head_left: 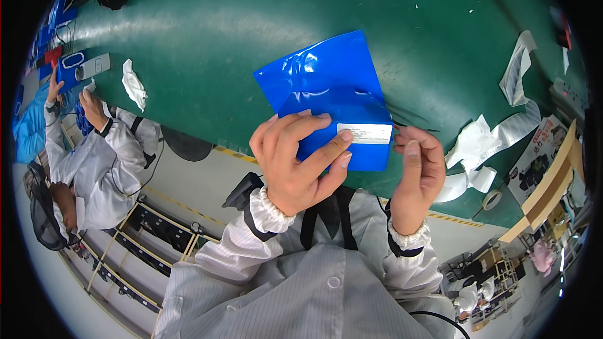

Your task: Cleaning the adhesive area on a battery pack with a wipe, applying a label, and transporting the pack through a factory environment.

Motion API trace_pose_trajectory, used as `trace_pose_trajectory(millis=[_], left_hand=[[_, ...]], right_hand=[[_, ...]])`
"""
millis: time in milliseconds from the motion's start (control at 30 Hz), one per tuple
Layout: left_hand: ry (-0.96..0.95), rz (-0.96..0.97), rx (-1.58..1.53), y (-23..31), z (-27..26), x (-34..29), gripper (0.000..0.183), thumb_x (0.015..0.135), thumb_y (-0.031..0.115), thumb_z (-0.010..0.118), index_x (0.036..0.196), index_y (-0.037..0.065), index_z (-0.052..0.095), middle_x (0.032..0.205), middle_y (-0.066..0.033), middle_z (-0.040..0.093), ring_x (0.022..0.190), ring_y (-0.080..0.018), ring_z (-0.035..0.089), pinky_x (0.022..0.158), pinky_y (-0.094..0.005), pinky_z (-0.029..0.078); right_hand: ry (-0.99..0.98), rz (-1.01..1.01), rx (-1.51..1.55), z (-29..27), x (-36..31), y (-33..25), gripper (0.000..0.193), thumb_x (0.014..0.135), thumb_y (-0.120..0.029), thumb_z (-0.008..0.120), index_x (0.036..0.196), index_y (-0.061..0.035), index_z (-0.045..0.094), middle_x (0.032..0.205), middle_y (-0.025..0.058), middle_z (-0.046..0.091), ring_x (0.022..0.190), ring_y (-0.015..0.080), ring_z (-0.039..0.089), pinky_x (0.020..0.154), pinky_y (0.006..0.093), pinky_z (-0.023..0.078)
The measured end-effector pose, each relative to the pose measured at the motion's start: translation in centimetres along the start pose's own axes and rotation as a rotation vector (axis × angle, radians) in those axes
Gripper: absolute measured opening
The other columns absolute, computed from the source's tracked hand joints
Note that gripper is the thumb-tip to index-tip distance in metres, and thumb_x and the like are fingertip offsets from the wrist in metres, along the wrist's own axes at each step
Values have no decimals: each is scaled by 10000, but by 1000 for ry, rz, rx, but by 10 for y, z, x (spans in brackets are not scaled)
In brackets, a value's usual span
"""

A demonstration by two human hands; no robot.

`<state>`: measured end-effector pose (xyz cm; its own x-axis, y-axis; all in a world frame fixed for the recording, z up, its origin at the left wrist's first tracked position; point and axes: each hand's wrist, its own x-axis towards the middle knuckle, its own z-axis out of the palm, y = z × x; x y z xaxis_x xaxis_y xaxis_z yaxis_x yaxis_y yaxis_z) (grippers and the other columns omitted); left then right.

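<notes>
1 label (375, 134) on blue sheet (333, 78), looks placed | left grip (292, 162) apart, atop sheet | right grip (419, 172) can't tell | remainder unclear

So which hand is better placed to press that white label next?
Probably the left hand: one fingertip lies over the left end of the white label. The right hand is curled beside the blue item.

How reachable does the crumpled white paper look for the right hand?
Likely yes: the white paper lies on the green table right of the right hand, nothing visibly blocking, though that hand is busy at the blue pack.
</notes>
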<state>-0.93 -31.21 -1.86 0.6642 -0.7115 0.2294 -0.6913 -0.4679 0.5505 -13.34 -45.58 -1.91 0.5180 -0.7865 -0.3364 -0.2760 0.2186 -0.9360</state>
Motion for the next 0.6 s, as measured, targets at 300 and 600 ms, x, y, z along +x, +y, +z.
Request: trace_pose_trajectory(millis=[300, 600], left_hand=[[47, 16, -24, -3, 3, -1, 184, 811, 183, 729, 988, 135, 736, 1171, -66, 666, 1086, -281, 614, 998, -463, 375], [444, -363, -674, -11, 3, -17, 224, 1095, 173, 367, 1228, 25, 469, 1314, -205, 574, 1244, -262, 548, 1123, -432, 363]], right_hand=[[15, 60, 1, 16, 18, 12, 145, 977, -122, 685, 1086, -28, 666, 1015, 52, 648, 829, 103, 588, 712, 244, 475], [130, -369, -506, 11, 11, -17, 364, 908, -171, 754, 1196, -8, 603, 1180, 149, 596, 1057, 258, 582, 889, 365, 489]])
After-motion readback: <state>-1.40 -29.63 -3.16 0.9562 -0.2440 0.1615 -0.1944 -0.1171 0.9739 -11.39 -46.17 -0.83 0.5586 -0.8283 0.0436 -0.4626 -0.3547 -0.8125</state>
